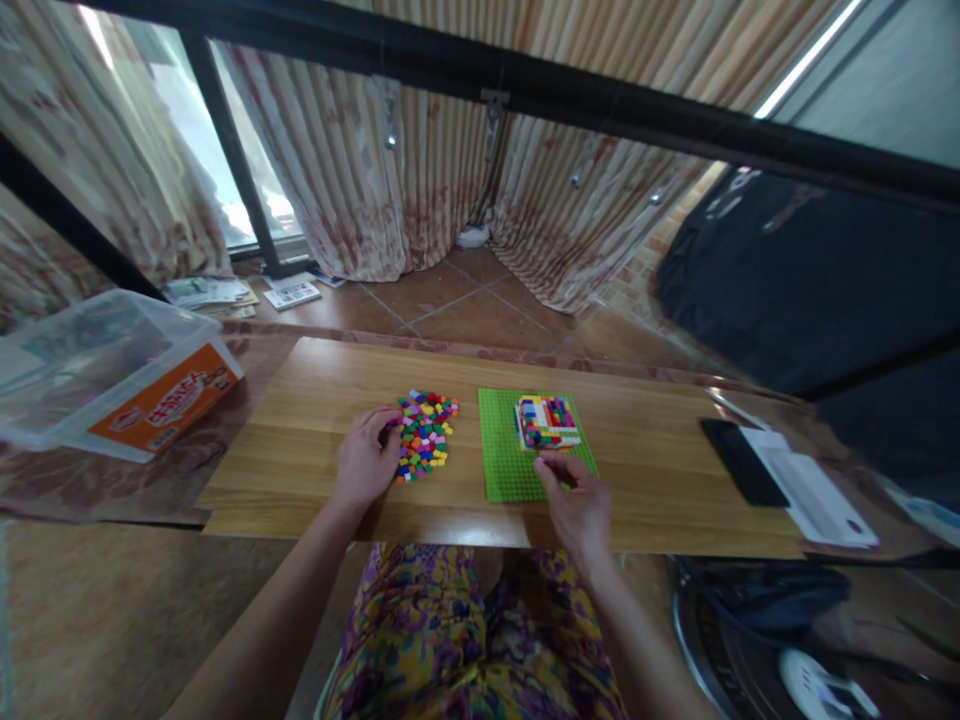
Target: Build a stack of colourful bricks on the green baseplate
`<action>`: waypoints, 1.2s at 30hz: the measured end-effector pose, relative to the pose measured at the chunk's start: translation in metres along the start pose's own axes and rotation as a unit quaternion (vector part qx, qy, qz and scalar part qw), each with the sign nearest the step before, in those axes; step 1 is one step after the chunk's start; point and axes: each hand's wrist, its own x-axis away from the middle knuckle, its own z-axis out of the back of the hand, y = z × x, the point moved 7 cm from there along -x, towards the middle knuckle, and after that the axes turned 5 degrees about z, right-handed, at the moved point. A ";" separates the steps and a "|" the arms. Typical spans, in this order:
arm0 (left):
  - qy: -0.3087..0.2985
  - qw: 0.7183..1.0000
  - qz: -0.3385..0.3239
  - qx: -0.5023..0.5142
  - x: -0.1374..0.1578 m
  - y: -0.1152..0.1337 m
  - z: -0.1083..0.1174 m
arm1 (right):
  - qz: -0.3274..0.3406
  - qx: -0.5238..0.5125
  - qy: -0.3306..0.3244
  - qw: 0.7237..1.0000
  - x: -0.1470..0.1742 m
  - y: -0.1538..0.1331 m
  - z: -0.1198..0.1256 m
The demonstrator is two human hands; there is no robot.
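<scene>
Small toy bricks [425,437] in many colours lie in a loose pile on the wooden table. At the pile's left edge is my left hand [367,457], fingers curled, with a purple toy brick showing at its fingertips. A green studded baseplate [501,455] lies to the right of the pile. On it stands a low block built of multicoloured bricks [548,422], with white rows along its side. Just in front of this block, over the baseplate, my right hand [583,500] has thumb and index finger brought together. Anything between them is too small to name.
A clear plastic bin [112,375] with an orange label stands left of the table [292,440]. A black phone [742,462] and a white flat object [814,490] lie at the right end. A dark bar [450,55] crosses above, before curtains [337,160].
</scene>
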 end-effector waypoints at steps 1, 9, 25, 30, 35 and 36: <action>-0.002 1.000 0.000 0.001 0.000 0.000 0.000 | 0.014 0.009 0.001 1.000 -0.003 -0.001 0.001; -0.007 1.000 0.002 0.005 -0.001 0.001 0.001 | 0.172 0.121 -0.008 0.978 -0.025 -0.016 -0.007; -0.002 1.000 0.001 -0.002 0.000 -0.001 -0.001 | 0.226 0.161 -0.031 0.960 -0.036 -0.010 -0.008; -0.002 1.000 0.004 0.001 0.000 -0.001 -0.001 | 0.225 0.141 -0.035 0.964 -0.035 -0.009 -0.007; -0.001 1.000 0.004 -0.003 0.000 0.001 0.000 | 0.172 0.102 -0.006 0.980 -0.034 -0.010 0.002; 0.000 1.000 0.001 -0.004 0.000 0.002 0.000 | 0.160 0.103 0.004 0.982 -0.035 -0.010 0.003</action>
